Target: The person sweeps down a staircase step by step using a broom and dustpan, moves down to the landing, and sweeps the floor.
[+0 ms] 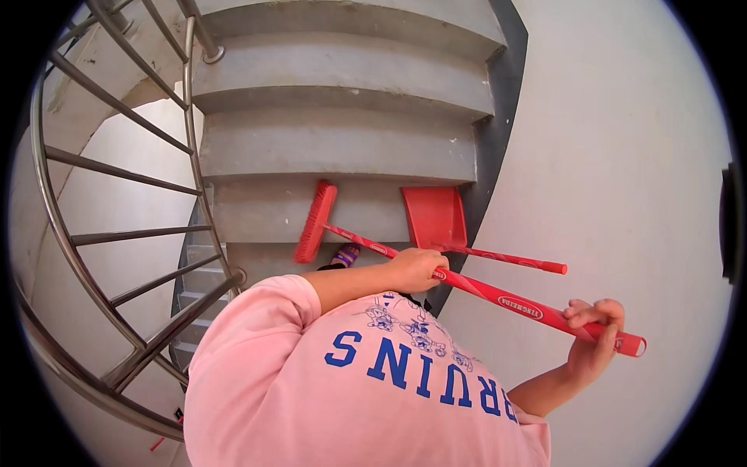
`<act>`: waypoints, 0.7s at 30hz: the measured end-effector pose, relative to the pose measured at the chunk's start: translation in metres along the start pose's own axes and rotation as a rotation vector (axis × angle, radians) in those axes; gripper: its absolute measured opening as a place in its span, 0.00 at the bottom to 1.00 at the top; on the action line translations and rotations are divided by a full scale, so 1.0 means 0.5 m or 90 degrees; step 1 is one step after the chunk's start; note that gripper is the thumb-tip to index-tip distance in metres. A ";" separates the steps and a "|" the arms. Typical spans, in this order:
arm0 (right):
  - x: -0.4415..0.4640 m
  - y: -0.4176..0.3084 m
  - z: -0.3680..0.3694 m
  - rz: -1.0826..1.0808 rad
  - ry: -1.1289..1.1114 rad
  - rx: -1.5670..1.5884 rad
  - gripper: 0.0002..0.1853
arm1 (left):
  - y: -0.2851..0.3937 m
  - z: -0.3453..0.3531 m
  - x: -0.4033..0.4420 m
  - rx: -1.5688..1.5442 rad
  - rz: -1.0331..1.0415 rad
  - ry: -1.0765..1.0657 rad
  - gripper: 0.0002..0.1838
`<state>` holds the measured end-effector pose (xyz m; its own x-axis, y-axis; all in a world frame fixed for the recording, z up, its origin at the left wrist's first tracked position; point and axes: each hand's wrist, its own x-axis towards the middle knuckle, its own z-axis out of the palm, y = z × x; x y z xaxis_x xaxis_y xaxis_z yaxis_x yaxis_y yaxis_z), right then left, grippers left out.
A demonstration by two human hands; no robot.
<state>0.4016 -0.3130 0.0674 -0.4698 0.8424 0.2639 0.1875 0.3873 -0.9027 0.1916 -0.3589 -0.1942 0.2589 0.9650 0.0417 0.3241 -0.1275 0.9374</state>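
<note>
- Red broom (475,287) slants from centre-left to lower right of frame; its head (315,222) sits over a grey step (257,210), left of the red dustpan (436,218).
- Left hand (420,270), frame centre: fingers closed round the lower part of the shaft. Right hand (597,327), lower right: fingers curled round it close to the end cap, grip seemingly lighter.
- Cannot tell whether the bristles press on the step or hover.
- Judgement: hands well spaced, a sound hold. Best to let the left guide the head and the right steer the end.
- Keep strokes short and low, I'd say; the railing (140,233) at left and pale wall (622,194) at right limit the swing.
- Dustpan handle (513,259) points right, no hand on it. Shaft runs just beside the pan; a wide stroke could knock it.
- Purple sandal (346,255) shows just below the head. Footing matters on stairs; bristles are better kept clear of the toes.
</note>
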 end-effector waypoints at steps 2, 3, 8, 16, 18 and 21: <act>-0.012 -0.019 -0.012 -0.012 0.003 -0.032 0.23 | 0.014 0.007 0.001 -0.012 0.017 -0.021 0.09; -0.016 -0.024 -0.021 -0.031 -0.014 -0.028 0.23 | 0.024 0.004 0.001 -0.017 0.025 -0.031 0.09; -0.028 -0.024 -0.053 -0.062 -0.047 0.027 0.26 | 0.060 -0.002 -0.026 0.007 0.017 -0.006 0.10; -0.008 0.144 -0.026 0.012 -0.146 0.201 0.22 | -0.004 -0.028 -0.106 0.153 -0.114 0.118 0.13; -0.022 0.203 -0.006 0.044 -0.146 0.225 0.22 | -0.056 -0.006 -0.119 0.190 -0.117 0.174 0.12; -0.079 0.262 0.005 0.055 -0.112 0.212 0.22 | -0.113 0.040 -0.116 0.216 -0.154 0.173 0.10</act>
<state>0.4427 -0.2964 -0.0622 -0.6109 0.7781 0.1462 -0.0444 0.1507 -0.9876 0.1764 -0.4122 -0.2566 -0.0925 0.9952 -0.0329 0.6346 0.0844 0.7682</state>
